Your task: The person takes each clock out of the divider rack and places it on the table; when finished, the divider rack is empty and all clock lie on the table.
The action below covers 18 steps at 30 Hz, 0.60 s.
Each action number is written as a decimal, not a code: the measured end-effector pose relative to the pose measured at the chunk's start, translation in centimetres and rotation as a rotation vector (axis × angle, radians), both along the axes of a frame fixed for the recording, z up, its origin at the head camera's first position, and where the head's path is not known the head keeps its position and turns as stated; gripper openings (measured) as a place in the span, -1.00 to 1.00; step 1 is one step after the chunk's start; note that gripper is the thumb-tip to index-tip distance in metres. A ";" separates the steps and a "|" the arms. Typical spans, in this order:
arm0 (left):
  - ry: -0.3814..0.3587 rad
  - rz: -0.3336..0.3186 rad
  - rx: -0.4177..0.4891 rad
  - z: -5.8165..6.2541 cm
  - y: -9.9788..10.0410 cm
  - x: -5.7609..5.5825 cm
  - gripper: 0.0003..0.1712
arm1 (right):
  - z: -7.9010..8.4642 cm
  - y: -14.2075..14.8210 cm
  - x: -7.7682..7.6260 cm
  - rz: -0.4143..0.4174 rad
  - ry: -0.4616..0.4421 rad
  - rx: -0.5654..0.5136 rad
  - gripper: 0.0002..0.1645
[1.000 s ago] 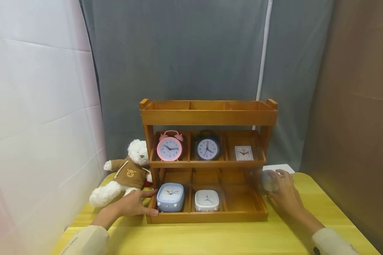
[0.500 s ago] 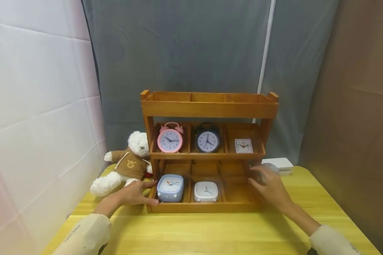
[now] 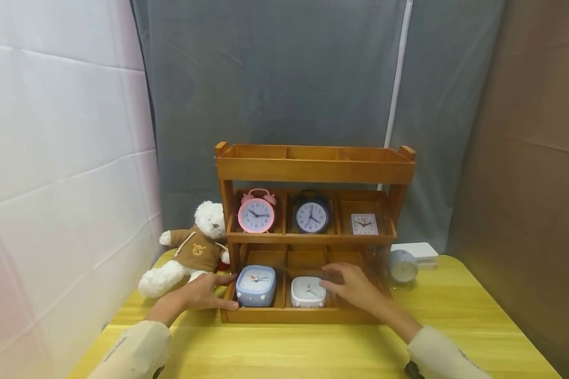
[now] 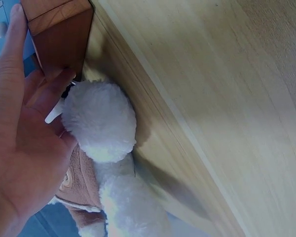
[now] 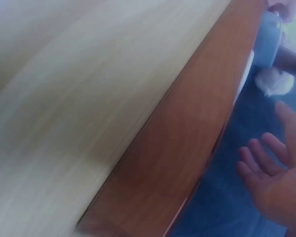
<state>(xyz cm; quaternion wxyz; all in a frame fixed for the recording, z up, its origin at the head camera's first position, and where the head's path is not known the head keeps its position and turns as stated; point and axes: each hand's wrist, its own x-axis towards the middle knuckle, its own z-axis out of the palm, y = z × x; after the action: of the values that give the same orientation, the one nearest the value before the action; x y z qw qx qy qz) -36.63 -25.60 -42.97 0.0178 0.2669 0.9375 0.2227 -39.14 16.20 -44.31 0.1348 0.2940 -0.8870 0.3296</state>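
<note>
A brown wooden rack [image 3: 315, 170] with tilted, divided tiers stands on the table. My left hand [image 3: 204, 293] holds its lower left corner; in the left wrist view the thumb lies by the front edge and the fingers on the outer side. Beside that thumb, a light blue alarm clock [image 3: 255, 286] sits in the lower left compartment. The lower middle compartment holds a white alarm clock [image 3: 308, 292]. My right hand [image 3: 353, 287] hovers in front of the lower right compartment, thumb and fingers apart, fingertips right at the white clock's right edge. Nothing is between them in the right wrist view.
On the middle tier are a pink twin-bell clock [image 3: 256, 215], a black clock [image 3: 312, 217] and a small square white clock [image 3: 364, 224]. A teddy bear [image 3: 199, 247] leans left of the rack. Right of it stand a round grey-blue clock [image 3: 402, 267] and a white box [image 3: 422, 252].
My right hand has left the round grey-blue clock at the right and moved left across the lower tier to the white clock. The left hand stays on the rack's corner.
</note>
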 end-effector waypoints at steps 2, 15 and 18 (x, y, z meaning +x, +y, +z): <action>0.005 -0.001 0.000 0.1 0.0 -0.1 0.00 | -0.3 -1.0 -0.3 0.024 -0.038 0.015 -0.50; 0.022 0.004 0.002 -0.2 -0.2 -0.2 0.01 | -0.8 -3.8 -1.6 0.159 -0.097 0.214 -0.25; 0.021 -0.009 0.007 -0.3 -0.1 -0.2 0.01 | -0.7 -3.7 -1.4 0.163 -0.119 0.228 -0.15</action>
<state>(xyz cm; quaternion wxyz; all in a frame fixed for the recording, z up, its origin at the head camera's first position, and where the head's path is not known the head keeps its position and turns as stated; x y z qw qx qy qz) -36.83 -25.75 -43.32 0.0081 0.2733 0.9357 0.2230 -40.57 12.53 -45.02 0.0204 0.3584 -0.8983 0.2535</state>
